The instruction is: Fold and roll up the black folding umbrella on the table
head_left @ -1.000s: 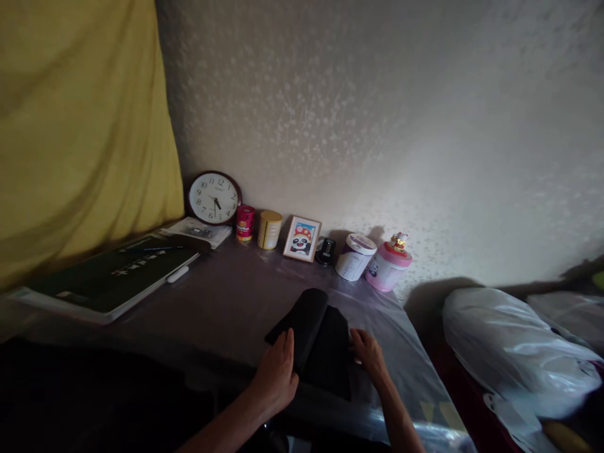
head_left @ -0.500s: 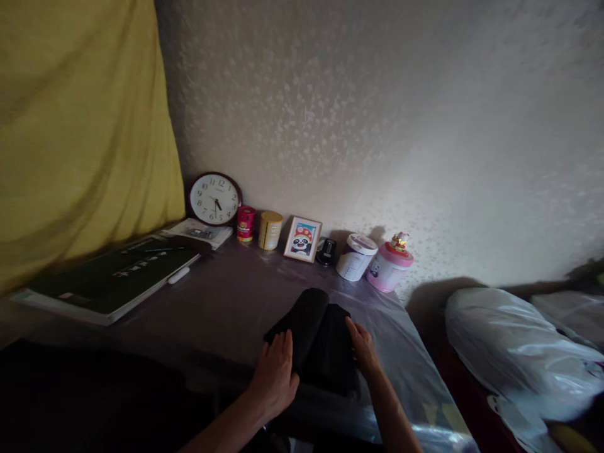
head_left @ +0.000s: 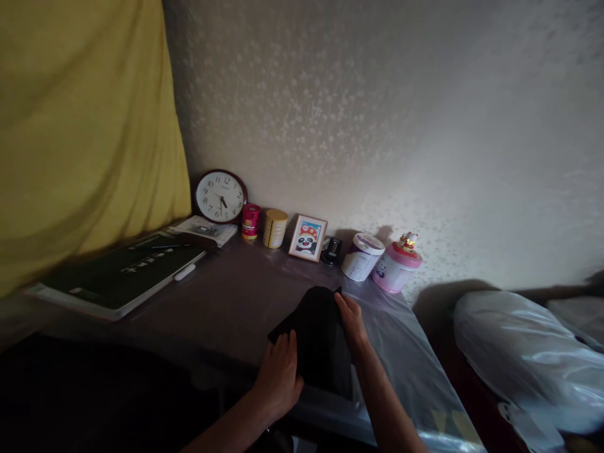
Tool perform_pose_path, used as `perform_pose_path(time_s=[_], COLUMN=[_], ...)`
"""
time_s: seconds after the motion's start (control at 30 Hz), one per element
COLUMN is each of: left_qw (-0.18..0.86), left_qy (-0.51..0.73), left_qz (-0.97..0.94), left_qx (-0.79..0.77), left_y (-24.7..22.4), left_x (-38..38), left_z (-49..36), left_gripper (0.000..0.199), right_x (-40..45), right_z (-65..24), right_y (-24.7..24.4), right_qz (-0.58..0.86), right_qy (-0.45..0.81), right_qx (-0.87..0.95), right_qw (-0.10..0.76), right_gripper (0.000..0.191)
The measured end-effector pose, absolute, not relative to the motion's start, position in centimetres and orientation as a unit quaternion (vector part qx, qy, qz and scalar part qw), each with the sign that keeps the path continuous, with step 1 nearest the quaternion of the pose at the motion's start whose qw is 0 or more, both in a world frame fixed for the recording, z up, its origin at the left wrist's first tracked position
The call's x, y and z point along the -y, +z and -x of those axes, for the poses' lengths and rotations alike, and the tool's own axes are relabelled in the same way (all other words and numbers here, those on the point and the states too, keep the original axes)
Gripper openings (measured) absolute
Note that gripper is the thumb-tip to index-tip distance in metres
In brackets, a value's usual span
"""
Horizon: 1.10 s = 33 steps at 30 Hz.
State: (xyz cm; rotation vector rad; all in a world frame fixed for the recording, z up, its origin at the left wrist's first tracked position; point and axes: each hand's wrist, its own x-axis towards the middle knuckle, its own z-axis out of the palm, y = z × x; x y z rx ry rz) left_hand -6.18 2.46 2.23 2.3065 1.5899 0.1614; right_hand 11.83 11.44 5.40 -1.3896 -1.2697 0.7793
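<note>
Right hand (head_left: 353, 319) now farther up the black cloth (head_left: 318, 340) and slightly inward; the cloth's right-hand part has risen with it, and the gap seen earlier between the two folds no longer shows. Left hand (head_left: 278, 371) in much the same place. View swung a touch.

Cloth lies on the plastic-covered table (head_left: 221, 296), front and right of middle, between the hands. Lower end close to the front edge; too dark to tell if it overhangs.

Right fingers closed in a pinch at the upper right corner, a small tip poking out beyond them. Left fingers near together, slightly bent, laid on the left side; cannot tell whether they grip or only press.

Beyond, well apart: white tub (head_left: 361, 261), pink jar (head_left: 395, 272), framed panda picture (head_left: 308, 239). Green book (head_left: 123, 274) off to the left.

Risks, my judgement: a light left hold on slick plastic could let the whole piece slide if the right pulls hard; the small corner could slip from the pinch; layers may crease or skew, dark on dark making uneven edges hard to spot.
</note>
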Motion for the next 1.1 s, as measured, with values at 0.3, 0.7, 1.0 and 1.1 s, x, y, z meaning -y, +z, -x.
perform_pose_path(time_s=[0.3,0.7,1.0,1.1], left_qw=[0.183,0.180,0.093,0.088], left_qy=[0.063,0.075,0.189,0.185], left_qz=[-0.811,-0.814,-0.836,-0.845], left_qx=[-0.552,-0.548,-0.506,-0.494], left_y=[2.2,3.8,5.5,3.4], left_x=[-3.0,-3.0,-3.2,-2.8], left_z=[6.5,7.9,7.3,6.0], left_gripper=[0.074,0.043,0.026,0.047], right_x=[-15.0,-15.6,-13.4,-12.7], right_z=[-10.0,-7.6,-6.4,-6.7], right_y=[3.1,2.5,2.5,2.3], right_qz=[0.612,0.636,0.559,0.517], right_qy=[0.296,0.326,0.186,0.180], right_qx=[0.546,0.591,0.754,0.787], right_qw=[0.490,0.374,0.290,0.285], right_gripper=[0.049,0.031,0.023,0.025])
